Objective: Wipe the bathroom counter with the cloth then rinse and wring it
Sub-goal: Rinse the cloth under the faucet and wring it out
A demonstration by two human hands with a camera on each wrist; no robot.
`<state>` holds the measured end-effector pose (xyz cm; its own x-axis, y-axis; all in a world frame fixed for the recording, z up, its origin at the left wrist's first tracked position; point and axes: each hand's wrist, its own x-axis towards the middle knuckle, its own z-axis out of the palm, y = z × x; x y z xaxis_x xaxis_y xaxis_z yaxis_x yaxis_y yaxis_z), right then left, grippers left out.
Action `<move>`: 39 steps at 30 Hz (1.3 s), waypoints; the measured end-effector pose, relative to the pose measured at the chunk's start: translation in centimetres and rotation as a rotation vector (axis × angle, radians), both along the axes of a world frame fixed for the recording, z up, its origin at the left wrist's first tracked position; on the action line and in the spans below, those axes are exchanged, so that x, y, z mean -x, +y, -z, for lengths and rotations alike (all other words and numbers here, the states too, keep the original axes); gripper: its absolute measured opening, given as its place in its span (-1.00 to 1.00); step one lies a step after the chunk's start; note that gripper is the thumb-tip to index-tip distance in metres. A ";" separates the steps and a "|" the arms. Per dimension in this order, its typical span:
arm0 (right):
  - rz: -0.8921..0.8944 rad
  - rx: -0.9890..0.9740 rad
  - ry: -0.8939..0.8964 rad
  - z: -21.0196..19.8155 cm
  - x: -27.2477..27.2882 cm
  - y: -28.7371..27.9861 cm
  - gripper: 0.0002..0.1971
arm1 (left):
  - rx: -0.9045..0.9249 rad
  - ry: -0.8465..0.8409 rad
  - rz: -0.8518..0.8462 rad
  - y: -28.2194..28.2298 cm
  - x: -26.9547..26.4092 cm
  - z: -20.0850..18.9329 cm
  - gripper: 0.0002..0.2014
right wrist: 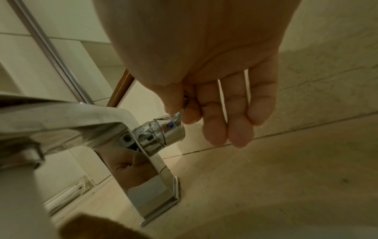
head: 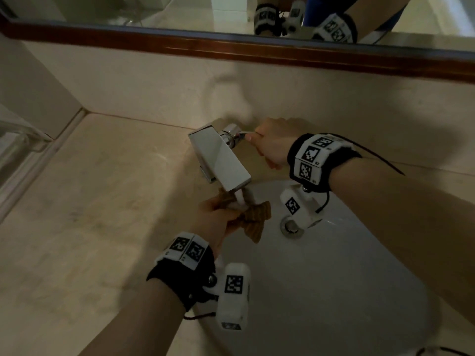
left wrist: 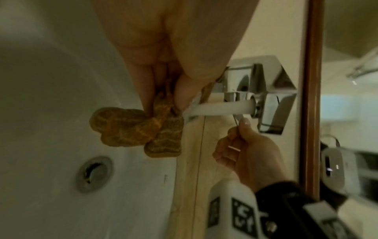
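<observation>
A brown ribbed cloth (head: 253,219) (left wrist: 132,129) is bunched in my left hand (head: 218,217) (left wrist: 169,90), which grips it under the chrome tap (head: 221,158) (left wrist: 263,90) over the white sink (head: 334,278). A white stream of water (head: 240,197) (left wrist: 220,108) falls from the spout onto the cloth. My right hand (head: 270,142) (right wrist: 184,105) pinches the thin tap lever (head: 243,134) (left wrist: 236,119) between thumb and forefinger, beside the round chrome valve (right wrist: 163,131). Its other fingers (right wrist: 239,119) hang loosely.
The beige stone counter (head: 102,201) spreads to the left of the sink, with a backsplash behind. A wood-framed mirror (head: 231,47) runs along the wall. The drain (head: 290,226) (left wrist: 94,174) sits at the basin bottom. A glass shelf edge (head: 18,140) juts in at far left.
</observation>
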<state>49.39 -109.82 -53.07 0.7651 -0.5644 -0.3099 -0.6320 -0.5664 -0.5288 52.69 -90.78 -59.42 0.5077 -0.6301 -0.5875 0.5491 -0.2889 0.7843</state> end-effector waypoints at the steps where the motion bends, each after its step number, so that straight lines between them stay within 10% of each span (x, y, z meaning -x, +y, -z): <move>1: 0.000 -0.004 -0.001 0.0 0.0 0.0 -0.53 | -0.052 -0.056 0.021 -0.2 -0.1 -0.1 -0.78; 39: 0.029 -0.038 0.004 -0.2 0.1 0.4 -0.52 | -0.224 -0.168 0.061 -1.0 -0.2 -1.8 -0.91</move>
